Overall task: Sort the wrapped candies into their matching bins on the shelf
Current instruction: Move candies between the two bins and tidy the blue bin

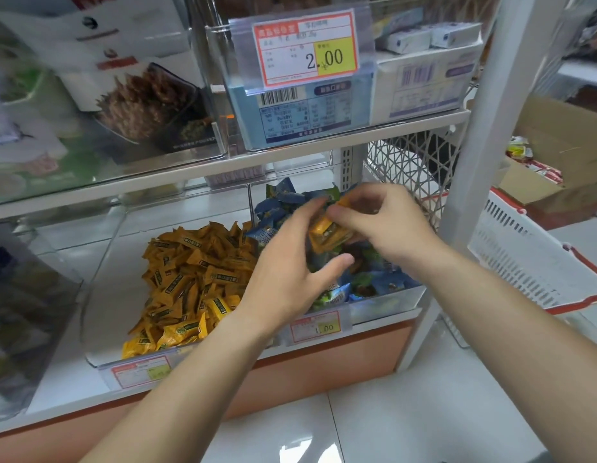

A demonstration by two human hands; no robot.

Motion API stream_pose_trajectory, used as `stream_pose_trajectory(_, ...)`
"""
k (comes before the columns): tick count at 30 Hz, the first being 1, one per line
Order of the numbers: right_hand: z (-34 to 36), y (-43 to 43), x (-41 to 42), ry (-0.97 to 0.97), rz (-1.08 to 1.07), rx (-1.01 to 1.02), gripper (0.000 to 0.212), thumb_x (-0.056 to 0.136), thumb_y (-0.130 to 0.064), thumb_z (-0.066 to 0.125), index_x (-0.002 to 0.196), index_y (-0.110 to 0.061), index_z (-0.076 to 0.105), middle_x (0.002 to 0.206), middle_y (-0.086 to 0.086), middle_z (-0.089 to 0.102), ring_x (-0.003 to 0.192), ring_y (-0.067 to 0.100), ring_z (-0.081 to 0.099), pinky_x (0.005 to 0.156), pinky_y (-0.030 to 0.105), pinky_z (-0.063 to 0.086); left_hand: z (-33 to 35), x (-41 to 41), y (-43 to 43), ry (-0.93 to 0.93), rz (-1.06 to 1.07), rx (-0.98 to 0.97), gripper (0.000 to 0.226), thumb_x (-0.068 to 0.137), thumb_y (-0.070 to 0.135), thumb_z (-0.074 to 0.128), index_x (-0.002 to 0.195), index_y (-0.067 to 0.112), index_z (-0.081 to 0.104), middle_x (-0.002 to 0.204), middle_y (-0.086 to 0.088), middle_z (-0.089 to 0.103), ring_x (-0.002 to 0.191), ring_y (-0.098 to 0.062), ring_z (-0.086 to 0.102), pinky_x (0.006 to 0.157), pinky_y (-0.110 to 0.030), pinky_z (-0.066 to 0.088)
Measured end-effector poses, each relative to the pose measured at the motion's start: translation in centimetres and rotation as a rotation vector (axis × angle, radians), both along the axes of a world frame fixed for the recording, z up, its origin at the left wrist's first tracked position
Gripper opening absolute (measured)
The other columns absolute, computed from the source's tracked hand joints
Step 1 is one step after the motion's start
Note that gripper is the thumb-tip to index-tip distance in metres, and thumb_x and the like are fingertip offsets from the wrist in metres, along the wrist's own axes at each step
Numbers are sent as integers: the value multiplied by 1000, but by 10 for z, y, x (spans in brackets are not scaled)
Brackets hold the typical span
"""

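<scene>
Got two bins side by side on the bottom shelf. In the left bin, a heap of candies; in the right bin, more candies, price tag clipped on its front. Above that right one, left hand beside right hand, a candy pinched in the right. Past the post on the right, a basket, cardboard box behind it.

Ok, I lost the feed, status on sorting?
Right hand pinches yellow candies over blue-candy bin. Left hand touches them, grip unclear. Yellow-candy bin alongside, unobstructed.
</scene>
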State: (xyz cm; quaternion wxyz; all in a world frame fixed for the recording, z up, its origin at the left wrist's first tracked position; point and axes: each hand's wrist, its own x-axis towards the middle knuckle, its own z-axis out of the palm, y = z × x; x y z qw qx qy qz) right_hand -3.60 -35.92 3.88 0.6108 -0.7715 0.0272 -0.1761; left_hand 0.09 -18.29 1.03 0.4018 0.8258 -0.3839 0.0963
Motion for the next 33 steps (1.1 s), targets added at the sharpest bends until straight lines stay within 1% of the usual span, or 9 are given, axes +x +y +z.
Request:
stream_pose_trajectory(2, 1, 14, 1, 35, 94, 86, 15, 83, -33, 78, 86, -18, 75, 86, 6, 76, 83, 25, 74, 69, 39, 62, 4, -2, 6, -43, -8, -116, 57, 87, 38, 72, 137, 33, 44, 119, 25, 57, 111, 6, 56, 92, -14, 46)
stream_pose_trajectory(5, -1, 15, 7, 93, 94, 97, 20, 94, -38, 66, 88, -20, 73, 86, 3, 76, 80, 22, 74, 66, 38, 61, 9, 6, 30, -55, 63, -101, 41, 91, 34, 69, 128, 36, 53, 106, 32, 58, 96, 7, 61, 80, -13, 49)
stream_pose_trajectory(8, -13, -5, 13, 186, -56, -343, 18, 95, -35, 63, 81, -27, 68, 82, -3, 72, 81, 21, 69, 70, 35, 53, 9, 23, 66, -3, 208, -8, 37, 88, 39, 69, 123, 39, 58, 92, 24, 65, 77, 6, 63, 64, -8, 45)
stream_pose_trajectory(12, -34, -16, 19, 434, 135, -831, 22, 98, -29, 54, 87, -21, 71, 92, 5, 72, 88, 24, 65, 73, 34, 51, 0, 43, 111, 2, 432, 370, 42, 86, 41, 66, 127, 38, 57, 77, 15, 64, 62, -1, 59, 54, -24, 45)
stream_pose_trajectory(16, -37, -19, 25, 515, 213, -989, 19, 97, -21, 55, 106, -23, 72, 106, -3, 71, 98, 21, 64, 80, 30, 50, -11, 42, 122, 136, 382, 721, 48, 88, 54, 62, 133, 38, 55, 98, 4, 70, 88, -18, 66, 69, -31, 53)
stream_pose_trajectory(20, -41, -21, 33, 628, 269, -1096, 11, 90, -11, 58, 92, -19, 65, 93, 4, 69, 87, 25, 64, 74, 36, 53, 2, 27, 94, -146, 361, 501, 36, 88, 58, 48, 113, 38, 64, 104, 12, 69, 93, -15, 65, 70, -33, 55)
stream_pose_trajectory(23, -43, -20, 37, 655, 262, -1134, 11, 89, -12, 57, 82, -21, 59, 85, 6, 66, 78, 25, 62, 67, 36, 52, 5, 8, 59, -284, 171, 351, 28, 91, 48, 51, 109, 32, 65, 104, 12, 66, 95, -9, 61, 76, -32, 55)
stream_pose_trajectory(30, -47, -19, 37, 638, 253, -1257, 10, 94, -29, 51, 88, -22, 54, 76, 1, 57, 76, 26, 60, 70, 36, 56, -21, 7, 1, -326, -18, 584, 50, 97, 48, 47, 145, 34, 45, 148, 9, 48, 130, -18, 49, 103, -39, 40)
stream_pose_trajectory(33, -46, -23, 34, 627, 273, -1229, 7, 93, -25, 55, 95, -20, 59, 88, 4, 64, 82, 25, 61, 77, 40, 57, -27, 13, -3, -386, 27, 628, 42, 96, 51, 45, 135, 38, 54, 130, 9, 64, 120, -20, 56, 99, -40, 39)
